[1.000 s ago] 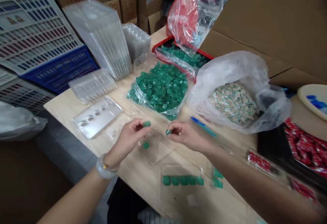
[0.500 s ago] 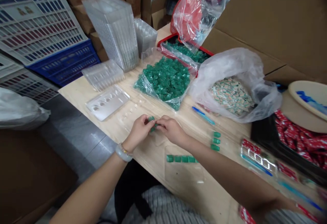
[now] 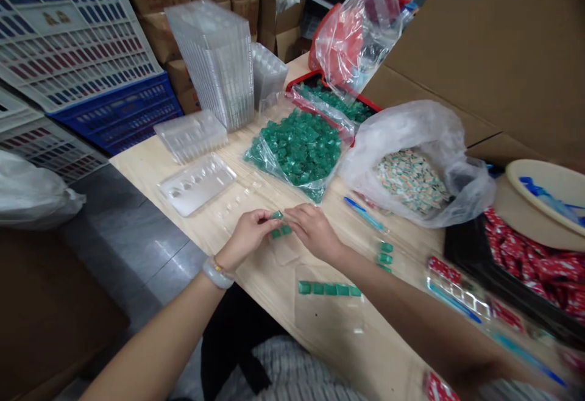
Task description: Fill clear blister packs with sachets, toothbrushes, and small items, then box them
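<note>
- I see one small green packet [image 3: 276, 214] held just above the worktop [image 3: 150, 166], at its near edge, between the two hands.
- Left hand [image 3: 244, 237]: thumb and forefinger are pinched on the packet's left end. The other fingers are curled under.
- Right hand [image 3: 314, 230]: fingers are drawn together, and the tips meet the same packet at its right end.
- Handling, as I judge it: the packet is very light, with a slick foil-like wrap and a slightly yielding body. It is not fragile, but it slips easily. I would take it by its two opposite short edges with the fingertips only, using light pressure.
- Directly below it, two more green pieces [image 3: 280, 231] lie side by side. I cannot tell whether they sit in a clear tray or on the bare surface.
- Nearer me lies a row of five green pieces [image 3: 329, 289], and to its right a short column of three [image 3: 385, 256].
- Beyond the hands are an open bag of green packets [image 3: 299, 151], a blue pen [image 3: 365, 215] and a white bag of pale packets [image 3: 414, 178].
- To the left are a clear moulded tray [image 3: 197, 183] and a tall stack of clear trays [image 3: 214, 63].
</note>
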`<state>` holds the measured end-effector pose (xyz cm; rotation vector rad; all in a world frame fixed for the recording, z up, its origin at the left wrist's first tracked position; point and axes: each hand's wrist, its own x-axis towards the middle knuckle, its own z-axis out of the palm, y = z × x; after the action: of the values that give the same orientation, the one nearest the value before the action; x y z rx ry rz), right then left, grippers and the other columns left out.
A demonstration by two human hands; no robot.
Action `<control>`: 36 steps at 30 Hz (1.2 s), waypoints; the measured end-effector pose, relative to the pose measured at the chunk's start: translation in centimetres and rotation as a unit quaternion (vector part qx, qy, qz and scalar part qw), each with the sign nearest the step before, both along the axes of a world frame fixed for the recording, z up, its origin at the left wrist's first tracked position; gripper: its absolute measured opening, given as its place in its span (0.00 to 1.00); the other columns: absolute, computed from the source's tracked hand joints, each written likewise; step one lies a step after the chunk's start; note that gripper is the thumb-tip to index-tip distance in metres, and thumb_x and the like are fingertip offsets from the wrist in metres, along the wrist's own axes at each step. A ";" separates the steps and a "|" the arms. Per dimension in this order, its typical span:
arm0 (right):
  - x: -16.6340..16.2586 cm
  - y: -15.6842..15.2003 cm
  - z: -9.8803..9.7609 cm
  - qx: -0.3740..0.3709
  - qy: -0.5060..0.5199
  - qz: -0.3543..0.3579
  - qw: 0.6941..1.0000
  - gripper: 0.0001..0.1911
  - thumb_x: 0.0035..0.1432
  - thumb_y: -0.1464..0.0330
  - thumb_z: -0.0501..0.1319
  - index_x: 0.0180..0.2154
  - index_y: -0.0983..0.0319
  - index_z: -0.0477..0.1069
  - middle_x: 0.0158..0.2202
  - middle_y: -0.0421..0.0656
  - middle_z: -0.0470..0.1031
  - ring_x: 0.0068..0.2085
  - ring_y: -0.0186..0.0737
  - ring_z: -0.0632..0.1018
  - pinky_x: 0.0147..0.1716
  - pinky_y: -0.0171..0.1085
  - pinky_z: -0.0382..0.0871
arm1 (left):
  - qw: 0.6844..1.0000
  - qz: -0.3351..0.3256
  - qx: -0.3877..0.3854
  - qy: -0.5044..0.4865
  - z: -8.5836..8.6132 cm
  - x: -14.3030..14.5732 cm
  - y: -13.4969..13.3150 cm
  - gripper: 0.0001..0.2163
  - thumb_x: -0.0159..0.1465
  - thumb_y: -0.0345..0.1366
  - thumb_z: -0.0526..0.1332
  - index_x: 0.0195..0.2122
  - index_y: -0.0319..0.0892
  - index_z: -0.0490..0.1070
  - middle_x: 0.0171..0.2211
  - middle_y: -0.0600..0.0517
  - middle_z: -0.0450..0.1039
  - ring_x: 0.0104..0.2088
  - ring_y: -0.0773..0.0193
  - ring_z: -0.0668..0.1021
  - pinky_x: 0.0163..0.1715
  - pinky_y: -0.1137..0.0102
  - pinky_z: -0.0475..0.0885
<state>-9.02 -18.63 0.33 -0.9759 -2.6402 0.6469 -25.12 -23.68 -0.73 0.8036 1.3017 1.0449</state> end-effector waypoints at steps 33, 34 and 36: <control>0.3 16.6 3.8 0.120 0.097 -0.186 0.970 0.12 0.55 0.68 0.53 0.39 0.64 0.70 0.30 0.45 0.72 0.32 0.38 0.71 0.35 0.38 0.65 | 0.852 0.041 0.328 0.405 9.1 -0.1 26.3 0.12 0.60 0.37 0.51 0.28 0.36 0.70 0.25 0.51 0.70 0.28 0.68 0.70 0.32 0.73 0.63; -0.4 18.3 3.6 0.118 0.092 -0.205 0.967 0.11 0.55 0.69 0.53 0.38 0.65 0.71 0.31 0.45 0.72 0.32 0.38 0.71 0.36 0.38 0.65 | 0.858 0.017 0.327 0.395 9.4 0.7 28.9 0.09 0.58 0.34 0.54 0.35 0.36 0.70 0.31 0.50 0.72 0.32 0.67 0.71 0.35 0.73 0.64; -1.5 20.7 3.0 0.109 0.073 -0.207 0.970 0.11 0.55 0.71 0.52 0.37 0.65 0.71 0.34 0.46 0.73 0.34 0.38 0.72 0.37 0.36 0.65 | 0.852 0.001 0.312 0.420 9.7 1.8 32.7 0.16 0.52 0.31 0.60 0.42 0.36 0.68 0.41 0.45 0.70 0.40 0.63 0.71 0.41 0.71 0.63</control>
<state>-10.57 2.04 3.30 -1.3008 -2.2212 0.3104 -23.32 9.04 8.96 1.9113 1.6800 1.1782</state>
